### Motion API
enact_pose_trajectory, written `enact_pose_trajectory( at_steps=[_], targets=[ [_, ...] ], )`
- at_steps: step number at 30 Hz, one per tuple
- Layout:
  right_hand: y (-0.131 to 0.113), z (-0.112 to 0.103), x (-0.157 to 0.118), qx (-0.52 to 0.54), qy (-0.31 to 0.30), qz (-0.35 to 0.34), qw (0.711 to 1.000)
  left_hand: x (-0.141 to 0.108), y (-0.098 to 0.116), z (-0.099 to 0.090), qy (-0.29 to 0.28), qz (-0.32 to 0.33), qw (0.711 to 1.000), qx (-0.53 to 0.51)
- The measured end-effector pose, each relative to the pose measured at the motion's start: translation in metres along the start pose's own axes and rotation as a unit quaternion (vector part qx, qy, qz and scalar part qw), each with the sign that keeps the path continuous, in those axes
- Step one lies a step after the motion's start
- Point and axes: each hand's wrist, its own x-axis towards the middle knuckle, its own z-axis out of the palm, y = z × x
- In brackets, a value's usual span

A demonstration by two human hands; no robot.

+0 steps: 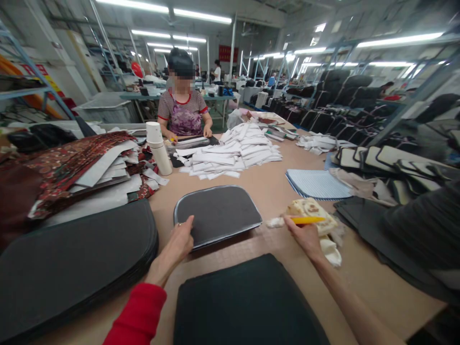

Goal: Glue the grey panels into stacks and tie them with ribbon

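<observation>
A dark grey panel (219,213) with rounded top corners and a pale, shiny strip along its edge lies on the brown table. My left hand (182,238) is closed at its left edge, one finger on top and the others partly hidden. To the right of the panel, my right hand (304,234) grips a slim yellow stick-like tool (308,220); its working end cannot be made out. Just behind that hand sits a cream-coloured, crusted lump or container (305,207). A small white wad (275,222) lies between the panel and my right hand.
Dark panels are stacked at left (79,254) and front (240,306). White strips (233,153) lie in a heap behind, near stacked cups (158,148) and patterned pieces (79,163). A co-worker (185,108) works across the table. Blue-striped sheets (318,183) lie at right.
</observation>
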Motion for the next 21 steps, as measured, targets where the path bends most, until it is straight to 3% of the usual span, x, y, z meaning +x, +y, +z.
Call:
enact_pose_trajectory(
  at_steps=[3, 6, 9, 12, 18, 21],
  targets=[
    [-0.005, -0.002, -0.001, 0.016, 0.019, -0.009, 1.000, -0.002, 0.045, 0.016, 0.019, 0.071, 0.995, 0.066],
    [-0.011, 0.004, -0.007, 0.040, 0.000, -0.020, 0.999, 0.002, 0.074, 0.031, 0.004, 0.086, 0.991, 0.100],
    [-0.010, -0.002, -0.015, 0.056, 0.017, -0.027, 0.998, 0.011, 0.074, 0.035, -0.009, 0.074, 0.993, 0.096],
    [-0.004, -0.023, -0.024, 0.096, 0.030, -0.020, 0.995, 0.015, 0.061, 0.029, -0.018, 0.100, 0.992, 0.079],
    [0.000, -0.056, -0.042, 0.178, -0.136, -0.038, 0.974, 0.013, 0.058, 0.019, 0.008, 0.165, 0.986, 0.037],
    [-0.006, -0.051, -0.036, 0.126, -0.132, -0.121, 0.976, 0.015, 0.064, 0.006, 0.071, 0.157, 0.985, 0.022]
  ],
)
